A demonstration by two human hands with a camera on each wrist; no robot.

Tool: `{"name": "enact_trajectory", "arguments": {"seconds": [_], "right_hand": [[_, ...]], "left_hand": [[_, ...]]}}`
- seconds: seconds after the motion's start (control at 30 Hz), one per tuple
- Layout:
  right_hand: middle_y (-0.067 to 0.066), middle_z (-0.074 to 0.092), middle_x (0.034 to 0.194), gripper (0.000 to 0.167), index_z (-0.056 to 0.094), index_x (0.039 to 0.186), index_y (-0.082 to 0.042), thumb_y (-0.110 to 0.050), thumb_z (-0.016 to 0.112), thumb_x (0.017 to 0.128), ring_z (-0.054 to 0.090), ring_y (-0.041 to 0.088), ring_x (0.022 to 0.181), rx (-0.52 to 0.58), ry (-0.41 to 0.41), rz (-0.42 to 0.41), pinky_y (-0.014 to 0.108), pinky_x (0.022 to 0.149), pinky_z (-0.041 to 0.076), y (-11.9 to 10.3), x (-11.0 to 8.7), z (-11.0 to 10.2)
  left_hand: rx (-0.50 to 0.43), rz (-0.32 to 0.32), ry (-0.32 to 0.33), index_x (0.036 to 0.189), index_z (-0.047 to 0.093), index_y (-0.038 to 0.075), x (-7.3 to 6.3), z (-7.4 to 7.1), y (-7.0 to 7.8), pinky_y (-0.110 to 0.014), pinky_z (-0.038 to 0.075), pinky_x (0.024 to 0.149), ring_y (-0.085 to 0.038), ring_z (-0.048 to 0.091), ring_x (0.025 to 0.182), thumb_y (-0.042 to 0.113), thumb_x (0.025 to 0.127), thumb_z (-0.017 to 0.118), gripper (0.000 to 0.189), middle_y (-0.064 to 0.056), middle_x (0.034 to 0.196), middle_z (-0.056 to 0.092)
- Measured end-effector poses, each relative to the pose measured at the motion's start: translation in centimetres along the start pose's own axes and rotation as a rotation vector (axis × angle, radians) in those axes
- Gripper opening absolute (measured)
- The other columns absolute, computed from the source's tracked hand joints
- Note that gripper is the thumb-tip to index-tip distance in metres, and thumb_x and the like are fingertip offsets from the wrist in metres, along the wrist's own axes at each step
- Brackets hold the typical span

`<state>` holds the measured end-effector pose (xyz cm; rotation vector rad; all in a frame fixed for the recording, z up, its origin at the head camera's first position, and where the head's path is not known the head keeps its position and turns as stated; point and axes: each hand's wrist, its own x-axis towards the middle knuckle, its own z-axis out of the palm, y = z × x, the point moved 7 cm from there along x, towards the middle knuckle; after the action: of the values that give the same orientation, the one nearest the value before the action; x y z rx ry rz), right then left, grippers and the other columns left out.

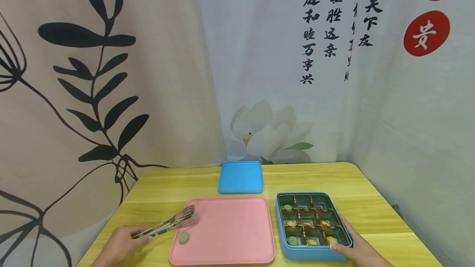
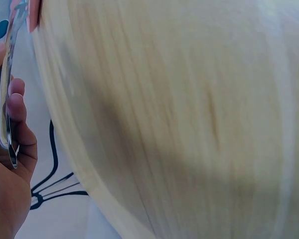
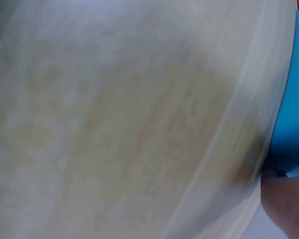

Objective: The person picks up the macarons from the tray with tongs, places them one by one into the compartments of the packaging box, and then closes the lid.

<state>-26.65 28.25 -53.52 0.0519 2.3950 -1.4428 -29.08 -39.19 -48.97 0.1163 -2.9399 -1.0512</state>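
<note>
My left hand [image 1: 124,240] grips a pair of metal tongs [image 1: 168,222], whose blurred tips reach over the left side of a pink tray [image 1: 237,230]. I cannot tell whether anything lies between the tips. Just below them, on the tray, sits a small round green piece [image 1: 183,237]. In the left wrist view, fingers [image 2: 17,104] curl around the tongs' handle. My right hand [image 1: 356,246] holds the right side of a blue box [image 1: 306,252], thumb over its front right corner. Its brown divided insert carries green, yellow and reddish pieces in several compartments.
A smaller blue tray [image 1: 240,177] lies at the back of the yellow wood-grain table [image 1: 167,184], behind the pink tray. Printed curtains [image 1: 174,73] hang behind the table and along its right side.
</note>
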Motion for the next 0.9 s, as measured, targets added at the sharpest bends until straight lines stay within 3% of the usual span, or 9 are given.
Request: {"name": "enact_trajectory", "arguments": {"seconds": [0.27, 0.67, 0.9], "right_hand": [[0.039, -0.005, 0.154, 0.096, -0.01, 0.157, -0.004, -0.037, 0.059, 0.1, 0.003, 0.067, 0.133, -0.02, -0.002, -0.007, 0.075, 0.092, 0.031, -0.1, -0.1, -0.1], [0.039, -0.005, 0.153, 0.097, -0.01, 0.157, -0.005, -0.038, 0.06, 0.099, 0.003, 0.067, 0.133, -0.022, 0.001, 0.003, 0.075, 0.092, 0.031, -0.2, -0.1, 0.0], [0.039, -0.005, 0.154, 0.097, -0.011, 0.157, -0.004, -0.037, 0.06, 0.099, 0.001, 0.066, 0.133, -0.031, -0.002, -0.003, 0.075, 0.092, 0.031, -0.2, -0.1, 0.0]], "left_hand": [[-0.001, 0.026, -0.001, 0.092, 0.078, 0.01, -0.1, 0.3, 0.3, -0.026, 0.041, 0.056, -0.015, 0.048, 0.065, 0.024, 0.076, 0.086, 0.023, 0.001, 0.079, 0.067], [-0.024, -0.016, 0.016, 0.09, 0.078, 0.01, 0.3, 0.8, -0.2, -0.029, 0.046, 0.062, -0.016, 0.054, 0.072, 0.029, 0.076, 0.086, 0.025, -0.002, 0.087, 0.072], [-0.049, 0.002, 0.031, 0.091, 0.078, 0.011, 1.0, 1.5, 1.1, -0.029, 0.047, 0.065, -0.015, 0.057, 0.074, 0.029, 0.075, 0.086, 0.025, -0.001, 0.088, 0.073]]}}
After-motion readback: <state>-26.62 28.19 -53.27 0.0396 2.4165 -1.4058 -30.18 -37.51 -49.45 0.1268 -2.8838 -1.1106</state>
